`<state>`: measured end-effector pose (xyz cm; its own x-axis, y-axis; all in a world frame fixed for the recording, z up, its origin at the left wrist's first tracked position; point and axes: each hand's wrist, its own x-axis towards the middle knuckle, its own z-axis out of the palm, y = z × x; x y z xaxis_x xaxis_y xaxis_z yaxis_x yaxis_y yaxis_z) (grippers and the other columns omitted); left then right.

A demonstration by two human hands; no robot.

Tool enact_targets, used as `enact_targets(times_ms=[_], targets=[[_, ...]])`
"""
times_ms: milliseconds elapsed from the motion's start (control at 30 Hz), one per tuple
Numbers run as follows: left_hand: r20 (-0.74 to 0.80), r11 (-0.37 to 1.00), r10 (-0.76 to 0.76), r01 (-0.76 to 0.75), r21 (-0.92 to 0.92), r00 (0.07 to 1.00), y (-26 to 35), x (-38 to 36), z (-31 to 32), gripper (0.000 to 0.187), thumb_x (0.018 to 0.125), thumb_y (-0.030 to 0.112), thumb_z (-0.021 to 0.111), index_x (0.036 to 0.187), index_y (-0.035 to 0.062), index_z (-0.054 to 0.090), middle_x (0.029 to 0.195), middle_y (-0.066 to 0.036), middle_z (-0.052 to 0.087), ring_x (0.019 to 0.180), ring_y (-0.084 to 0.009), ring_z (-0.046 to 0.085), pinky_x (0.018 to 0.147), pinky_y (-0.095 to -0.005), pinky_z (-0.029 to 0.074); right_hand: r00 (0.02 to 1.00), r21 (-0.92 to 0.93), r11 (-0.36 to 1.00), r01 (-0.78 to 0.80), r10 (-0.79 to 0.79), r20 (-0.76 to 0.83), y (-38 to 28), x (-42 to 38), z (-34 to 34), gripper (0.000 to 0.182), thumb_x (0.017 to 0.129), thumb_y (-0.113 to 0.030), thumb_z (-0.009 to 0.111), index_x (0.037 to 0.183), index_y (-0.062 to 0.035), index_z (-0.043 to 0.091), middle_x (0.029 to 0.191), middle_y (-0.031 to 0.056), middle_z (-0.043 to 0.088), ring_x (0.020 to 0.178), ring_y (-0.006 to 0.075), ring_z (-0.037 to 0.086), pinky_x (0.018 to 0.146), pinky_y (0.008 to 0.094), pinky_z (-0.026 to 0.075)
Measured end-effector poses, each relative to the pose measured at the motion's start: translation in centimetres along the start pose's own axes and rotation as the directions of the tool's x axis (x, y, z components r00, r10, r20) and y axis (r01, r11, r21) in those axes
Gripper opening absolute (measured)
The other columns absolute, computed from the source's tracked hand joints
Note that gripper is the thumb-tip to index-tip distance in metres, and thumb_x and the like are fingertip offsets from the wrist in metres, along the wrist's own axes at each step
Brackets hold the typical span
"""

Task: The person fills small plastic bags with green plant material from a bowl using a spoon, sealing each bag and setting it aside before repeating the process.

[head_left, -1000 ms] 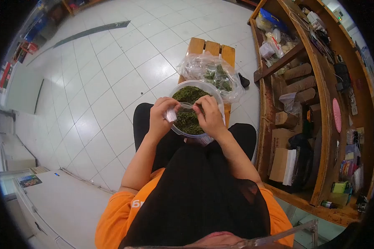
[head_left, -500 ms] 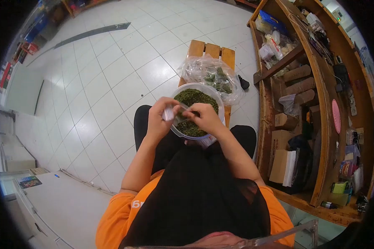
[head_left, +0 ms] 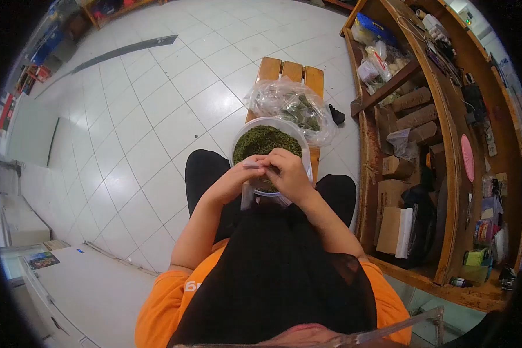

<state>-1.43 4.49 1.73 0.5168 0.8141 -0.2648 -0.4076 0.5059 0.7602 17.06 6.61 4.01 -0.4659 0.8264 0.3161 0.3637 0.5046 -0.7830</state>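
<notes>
Both hands have drawn together since the earlier frames: the left hand point(head_left: 236, 178) and the right hand point(head_left: 288, 173), formerly apart over the bowl, now meet at its near rim, and the small clear packet point(head_left: 255, 166) lies flat between them instead of being held open. This suggests the packet is being closed rather than filled. Fingers of both hands are pressed together on the packet, pinching its upper edge from either side; whether anything is inside cannot be told.

Nearest the camera, the orange shirt point(head_left: 174, 296) and dark apron point(head_left: 278, 272) fill the lower frame, with the knees just beyond. The hands hover over the near rim of the clear plastic bowl point(head_left: 300, 139), which holds a mound of green dried herb point(head_left: 264, 142) and rests on the near end of a wooden slatted table point(head_left: 290, 71). Just beyond the bowl, touching it, lies a crumpled clear bag point(head_left: 284, 101) containing more green pieces. To the right stands a wooden shelf point(head_left: 446, 174) with boxes and rolls; white floor tiles point(head_left: 156, 98) extend far left.
</notes>
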Motion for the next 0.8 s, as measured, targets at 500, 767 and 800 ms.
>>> enact_targets(times_ms=[500,767,800], targets=[[-0.150,0.303,0.889,-0.310,0.901,0.432,0.2,-0.8,0.3,0.024,0.090,0.012,0.063,0.109,-0.0001,0.055,0.101,-0.012,0.056,0.094,-0.0207,0.053,0.084,-0.0323,0.043,0.962,0.246,0.931,-0.270,0.271,0.030,-0.9,0.1,-1.9,0.010,0.077,-0.004,0.077,0.083,-0.0014,0.069,0.079,0.0046,0.065,0.071,0.0115,0.060,0.065,0.0245,0.046],[0.113,0.986,0.151,-0.142,-0.082,0.982,0.6,-1.0,-1.6,0.063,0.096,0.052,0.048,0.137,0.0042,0.045,0.129,-0.015,0.056,0.113,-0.0272,0.059,0.098,-0.0411,0.047,0.949,0.347,0.927,-0.139,0.024,0.315,-1.7,0.9,-2.9,0.013,0.078,0.001,0.073,0.090,-0.0005,0.069,0.082,0.0072,0.066,0.076,0.0145,0.062,0.068,0.0287,0.048],[0.120,0.973,0.127,-0.101,-0.208,0.985,-0.4,-1.1,-1.0,0.059,0.097,0.046,0.051,0.137,0.0043,0.044,0.129,-0.014,0.056,0.112,-0.0269,0.060,0.096,-0.0405,0.048,0.969,0.232,0.962,-0.147,0.093,0.229,-1.9,1.0,-2.1,0.014,0.077,0.001,0.072,0.090,-0.0003,0.069,0.082,0.0083,0.066,0.076,0.0156,0.062,0.068,0.0299,0.049]])
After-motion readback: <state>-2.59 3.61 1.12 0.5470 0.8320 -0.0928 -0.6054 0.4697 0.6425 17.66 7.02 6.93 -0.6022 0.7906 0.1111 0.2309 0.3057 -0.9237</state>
